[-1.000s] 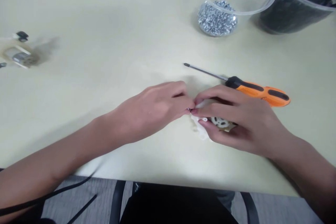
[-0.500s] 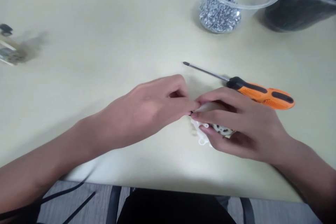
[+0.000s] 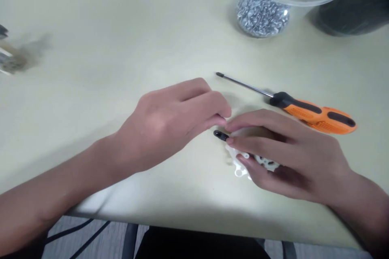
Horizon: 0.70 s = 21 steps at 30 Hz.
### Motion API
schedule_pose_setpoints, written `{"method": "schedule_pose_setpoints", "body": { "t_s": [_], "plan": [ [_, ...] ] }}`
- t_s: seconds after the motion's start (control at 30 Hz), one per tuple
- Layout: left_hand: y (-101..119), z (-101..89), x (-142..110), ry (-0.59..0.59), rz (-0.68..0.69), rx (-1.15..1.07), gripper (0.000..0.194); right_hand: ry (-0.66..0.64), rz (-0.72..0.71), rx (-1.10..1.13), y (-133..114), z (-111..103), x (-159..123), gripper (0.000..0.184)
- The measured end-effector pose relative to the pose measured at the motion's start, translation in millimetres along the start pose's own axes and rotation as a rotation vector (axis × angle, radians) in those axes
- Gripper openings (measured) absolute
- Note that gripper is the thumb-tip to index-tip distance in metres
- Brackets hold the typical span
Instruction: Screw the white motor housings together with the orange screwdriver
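White plastic assembly (image 3: 235,159): holds it in right hand (image 3: 299,158), presumably for steadiness, with left hand (image 3: 173,123) curled narrow just beside it, any contents hidden.

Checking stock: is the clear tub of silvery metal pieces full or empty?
Partly full: silvery metal pieces lie in the bottom of the clear tub, well below its top.

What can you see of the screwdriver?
The screwdriver has a plastic-looking orange handle with black inlays, a black collar and a shiny, metal-looking shaft ending in a dark tip. It lies on the table, tip pointing left and slightly away, just beyond the right hand; whether they touch is unclear.
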<state>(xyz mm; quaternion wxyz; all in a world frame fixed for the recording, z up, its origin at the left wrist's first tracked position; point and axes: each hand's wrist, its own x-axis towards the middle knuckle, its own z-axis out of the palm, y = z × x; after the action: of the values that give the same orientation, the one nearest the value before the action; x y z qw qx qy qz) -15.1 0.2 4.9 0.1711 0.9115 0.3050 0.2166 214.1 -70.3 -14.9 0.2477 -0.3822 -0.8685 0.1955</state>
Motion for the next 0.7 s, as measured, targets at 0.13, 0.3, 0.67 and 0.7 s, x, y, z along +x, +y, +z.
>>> {"method": "schedule_pose_setpoints", "body": {
  "t_s": [0.13,0.3,0.67,0.7],
  "plan": [
    [2.3,-0.3,1.9,-0.039,-0.084,-0.045,0.026,-0.010,0.003,-0.001,-0.7,-0.8,0.1,0.015],
    [0.1,0.6,-1.2,-0.163,-0.081,-0.156,0.032,-0.010,-0.013,-0.042,-1.9,-0.8,-0.3,0.012],
    [-3.9,1.1,-0.1,-0.198,0.035,-0.122,0.017,-0.004,0.029,-0.037,-2.9,-1.5,0.6,0.015],
    [-3.9,1.0,-0.3,-0.218,0.032,-0.124,0.016,-0.001,0.035,-0.031,-3.1,-1.7,0.7,0.015]
  ]
}}
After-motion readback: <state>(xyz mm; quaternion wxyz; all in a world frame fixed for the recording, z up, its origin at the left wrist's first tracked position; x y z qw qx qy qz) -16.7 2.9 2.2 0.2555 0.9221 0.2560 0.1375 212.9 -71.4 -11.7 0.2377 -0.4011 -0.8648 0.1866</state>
